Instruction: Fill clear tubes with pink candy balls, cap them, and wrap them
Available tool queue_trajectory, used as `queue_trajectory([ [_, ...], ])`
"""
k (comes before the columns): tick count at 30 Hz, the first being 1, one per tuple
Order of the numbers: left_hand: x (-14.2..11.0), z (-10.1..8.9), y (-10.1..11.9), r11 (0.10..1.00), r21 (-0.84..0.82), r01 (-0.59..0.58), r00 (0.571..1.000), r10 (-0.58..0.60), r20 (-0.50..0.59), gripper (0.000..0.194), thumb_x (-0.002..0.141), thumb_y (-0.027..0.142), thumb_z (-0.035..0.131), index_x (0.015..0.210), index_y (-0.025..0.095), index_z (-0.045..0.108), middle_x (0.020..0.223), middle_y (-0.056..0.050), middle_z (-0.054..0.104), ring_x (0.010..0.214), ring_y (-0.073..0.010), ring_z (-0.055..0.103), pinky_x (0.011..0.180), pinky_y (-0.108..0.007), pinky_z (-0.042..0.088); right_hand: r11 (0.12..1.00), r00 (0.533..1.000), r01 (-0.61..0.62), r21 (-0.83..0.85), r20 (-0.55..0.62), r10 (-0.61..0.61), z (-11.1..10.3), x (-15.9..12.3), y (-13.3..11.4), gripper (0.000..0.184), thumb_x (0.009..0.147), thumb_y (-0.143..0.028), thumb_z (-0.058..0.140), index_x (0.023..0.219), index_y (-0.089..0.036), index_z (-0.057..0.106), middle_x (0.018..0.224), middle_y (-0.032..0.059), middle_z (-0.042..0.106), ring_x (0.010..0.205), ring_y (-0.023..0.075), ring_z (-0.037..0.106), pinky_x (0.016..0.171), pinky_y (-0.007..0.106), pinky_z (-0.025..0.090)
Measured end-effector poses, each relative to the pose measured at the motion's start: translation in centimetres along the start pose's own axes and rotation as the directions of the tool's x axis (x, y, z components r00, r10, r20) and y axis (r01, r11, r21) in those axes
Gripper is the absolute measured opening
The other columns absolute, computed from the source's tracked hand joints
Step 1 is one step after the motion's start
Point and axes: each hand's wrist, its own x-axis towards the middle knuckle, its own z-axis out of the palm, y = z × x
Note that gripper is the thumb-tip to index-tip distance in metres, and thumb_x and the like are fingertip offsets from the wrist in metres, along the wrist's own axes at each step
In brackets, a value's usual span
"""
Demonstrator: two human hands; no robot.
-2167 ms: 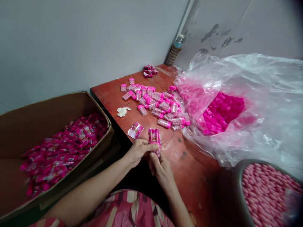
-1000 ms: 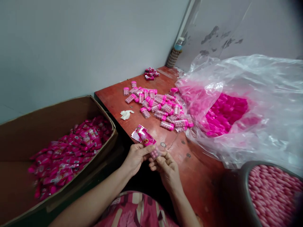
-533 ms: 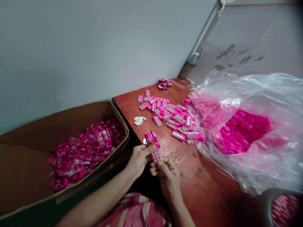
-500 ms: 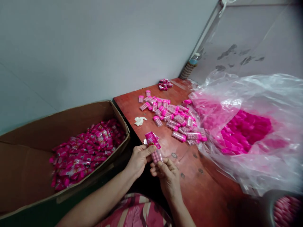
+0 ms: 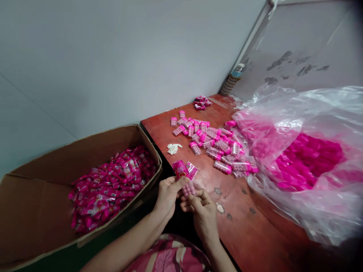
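Observation:
My left hand (image 5: 167, 194) and my right hand (image 5: 202, 211) meet at the near edge of a red table (image 5: 244, 223). Together they pinch a small clear bottle of pink candy balls (image 5: 188, 188) that is partly inside a pink printed wrapper (image 5: 180, 170). The left thumb presses on the wrapper, and the right fingers grip the bottle's lower end. Another loose pink wrapper (image 5: 193, 170) lies on the table just behind them.
A cardboard box (image 5: 42, 196) on the left holds many wrapped pink packs (image 5: 113, 181). Several unwrapped candy bottles (image 5: 211, 141) lie on the table. A big clear plastic bag of pink pieces (image 5: 306, 158) fills the right. A crumpled white scrap (image 5: 174, 148) and a bottle in the corner (image 5: 231, 78).
The view has swung left and down, so the dark tub of pink candies at the lower right has left the picture. The wrapper has slid further over the bottle between my hands.

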Motion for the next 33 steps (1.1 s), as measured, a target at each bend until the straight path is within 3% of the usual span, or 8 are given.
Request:
queue_trajectory([
  [9, -0.6, -1.5, 1.0, 0.976, -0.212, 0.049, 0.987, -0.016, 0.158, 0.018, 0.072, 0.025, 0.066, 0.070, 0.009, 0.062, 0.062, -0.003, 0.059, 0.057, -0.0092, 0.054, 0.060, -0.023, 0.043, 0.997, 0.997, -0.071, -0.006, 0.022, 0.071, 0.5, -0.6, 0.1, 0.027, 0.067, -0.032, 0.072, 0.071, -0.016, 0.050, 0.062, 0.0023, 0.067, 0.047, 0.0139, 0.062, 0.045, 0.023, 0.051],
  [18, -0.2, -2.5, 1.0, 0.993, -0.101, 0.059, 0.993, -0.049, 0.104, 0.016, 0.071, 0.023, 0.067, 0.071, 0.007, 0.064, 0.064, -0.004, 0.060, 0.056, -0.0093, 0.054, 0.055, -0.021, 0.042, 0.998, 0.997, -0.068, -0.011, 0.035, 0.069, 1.3, -0.4, 0.6, 0.026, 0.069, -0.034, 0.069, 0.072, -0.017, 0.050, 0.062, 0.0016, 0.066, 0.047, 0.0135, 0.061, 0.045, 0.023, 0.050],
  [24, -0.1, -2.7, 0.9, 0.987, -0.148, 0.057, 0.993, -0.041, 0.112, 0.017, 0.071, 0.024, 0.067, 0.070, 0.008, 0.062, 0.061, -0.004, 0.061, 0.053, -0.0105, 0.055, 0.056, -0.024, 0.044, 0.987, 0.999, -0.018, -0.160, -0.031, 0.013, 1.9, -0.7, 0.2, 0.025, 0.067, -0.032, 0.071, 0.069, -0.016, 0.052, 0.060, 0.0002, 0.064, 0.048, 0.0117, 0.061, 0.046, 0.020, 0.049],
  [30, -0.1, -2.9, 1.1, 0.989, -0.103, 0.110, 0.984, -0.094, 0.149, 0.021, 0.072, 0.026, 0.065, 0.077, 0.006, 0.066, 0.068, -0.009, 0.067, 0.057, -0.0146, 0.060, 0.058, -0.026, 0.045, 0.997, 0.997, -0.075, -0.022, 0.034, 0.076, 2.3, -0.6, 0.7, 0.026, 0.068, -0.034, 0.070, 0.067, -0.018, 0.049, 0.059, 0.0011, 0.066, 0.045, 0.0132, 0.061, 0.044, 0.022, 0.050],
  [33, 0.0, -3.1, 1.3, 0.987, -0.103, 0.121, 0.981, -0.103, 0.166, 0.021, 0.071, 0.027, 0.066, 0.077, 0.007, 0.067, 0.067, -0.010, 0.067, 0.061, -0.0170, 0.062, 0.063, -0.029, 0.046, 0.995, 0.997, -0.078, -0.069, -0.005, 0.078, 2.4, -0.4, 0.7, 0.027, 0.066, -0.033, 0.071, 0.066, -0.017, 0.050, 0.059, 0.0014, 0.066, 0.044, 0.0131, 0.061, 0.042, 0.021, 0.049],
])
